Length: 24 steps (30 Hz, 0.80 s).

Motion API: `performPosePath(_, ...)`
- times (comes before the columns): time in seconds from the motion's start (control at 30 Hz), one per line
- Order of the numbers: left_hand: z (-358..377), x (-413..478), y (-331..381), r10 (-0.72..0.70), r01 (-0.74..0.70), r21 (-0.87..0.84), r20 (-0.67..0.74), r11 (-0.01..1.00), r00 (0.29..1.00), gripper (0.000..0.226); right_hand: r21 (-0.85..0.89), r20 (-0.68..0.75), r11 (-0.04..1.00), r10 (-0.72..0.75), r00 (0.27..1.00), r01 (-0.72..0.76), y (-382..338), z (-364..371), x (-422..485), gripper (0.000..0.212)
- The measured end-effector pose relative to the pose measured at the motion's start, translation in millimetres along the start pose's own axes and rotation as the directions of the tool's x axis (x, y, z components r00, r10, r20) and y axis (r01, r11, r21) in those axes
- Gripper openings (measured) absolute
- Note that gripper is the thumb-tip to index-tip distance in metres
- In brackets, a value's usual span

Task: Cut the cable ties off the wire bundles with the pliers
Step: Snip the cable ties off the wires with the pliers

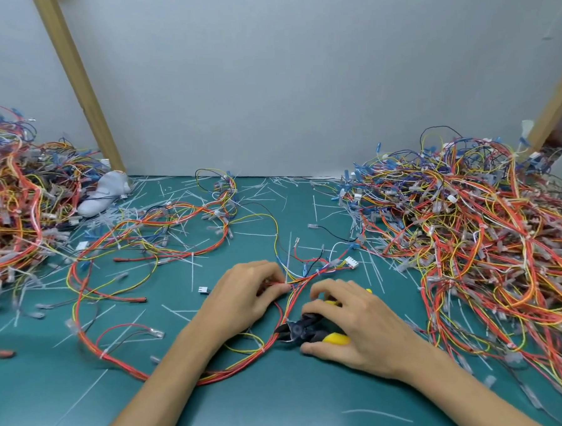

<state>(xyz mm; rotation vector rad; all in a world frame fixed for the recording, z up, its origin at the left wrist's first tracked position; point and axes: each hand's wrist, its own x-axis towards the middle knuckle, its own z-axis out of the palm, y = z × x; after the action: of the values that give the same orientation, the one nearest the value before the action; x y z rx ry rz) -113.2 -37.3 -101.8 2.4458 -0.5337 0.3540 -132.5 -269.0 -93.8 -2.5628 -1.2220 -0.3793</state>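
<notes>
Step in hand: one wire bundle (pixel 280 314) is being worked, a cut lined up on it; I judge the task is mid-run, with many bundles left.
Left hand (pixel 245 296): lies on the green surface (pixel 283 408) and pinches the red, orange and yellow strands of that bundle between thumb and fingertips.
Right hand (pixel 353 323): curled round the yellow handles of the pliers (pixel 303 330), thumb below and fingers above.
Pliers: dark head points left, its tips right at the bundle just below the left hand; whether the jaws already bite cannot be told.
Cable tie (pixel 263 348): a small white band round the strands, just beside the tips.
Next move: probably slip one jaw under the band alone, keep the insulation out of the bite, then squeeze while the left hand keeps the strands steady.
Wire piles: a large heap to the right (pixel 469 235) and another at the far left (pixel 12 210).
Offcuts (pixel 191 273): white tie strips lie scattered over the surface.
Writing: no brand, label or text can be read anywhere.
</notes>
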Motion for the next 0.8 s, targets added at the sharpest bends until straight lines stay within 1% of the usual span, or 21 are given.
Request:
performPosePath(0.1,0,-1,0,-0.025,0.025,-0.041,0.005,0.999,1.000,0.012,0.100,-0.054,0.984,0.153,0.987,-0.147,2,3,-2,0.050)
performPosePath(0.23,-5,-1,-3,-0.009,0.009,-0.107,-0.004,0.994,1.000,0.006,0.027,-0.144,0.960,0.280,0.949,-0.279,13,1,-2,0.055)
performPosePath(0.3,-7,-2,-4,-0.023,0.019,-0.141,-0.025,0.990,0.999,0.008,0.037,-0.152,0.944,0.329,0.932,-0.327,18,-2,-3,0.059)
performPosePath(0.37,-8,-3,-5,-0.049,0.043,-0.169,-0.028,0.985,0.998,0.010,0.080,-0.122,0.930,0.367,0.922,-0.360,19,-3,-4,0.058)
performPosePath(0.4,-8,-3,-6,-0.054,0.049,-0.170,-0.025,0.984,0.998,0.010,0.078,-0.119,0.928,0.372,0.921,-0.364,19,-4,-4,0.056)
performPosePath(0.47,-7,-3,-6,-0.055,0.050,-0.171,-0.022,0.984,0.998,0.010,0.016,-0.183,0.932,0.359,0.915,-0.362,18,-5,-3,0.050)
performPosePath(0.53,-7,-2,-6,-0.057,0.052,-0.182,-0.022,0.982,0.998,0.008,-0.021,-0.255,0.918,0.377,0.890,-0.395,17,-7,-2,0.043)
performPosePath(0.57,-7,-1,-6,-0.060,0.056,-0.192,-0.017,0.980,0.998,0.007,-0.018,-0.267,0.909,0.398,0.878,-0.417,17,-8,-2,0.042)
performPosePath(0.63,-8,-1,-6,-0.067,0.067,-0.218,0.007,0.974,0.998,0.006,-0.045,-0.241,0.899,0.414,0.878,-0.436,16,-8,-2,0.044)
performPosePath(0.73,-9,-2,-5,-0.086,0.089,-0.254,0.026,0.963,0.996,0.007,-0.148,-0.176,0.907,0.369,0.913,-0.395,16,-6,-1,0.049)
performPosePath(0.8,-9,-2,-4,-0.094,0.098,-0.258,0.027,0.961,0.995,0.009,-0.188,-0.115,0.903,0.370,0.922,-0.386,14,-6,2,0.051)
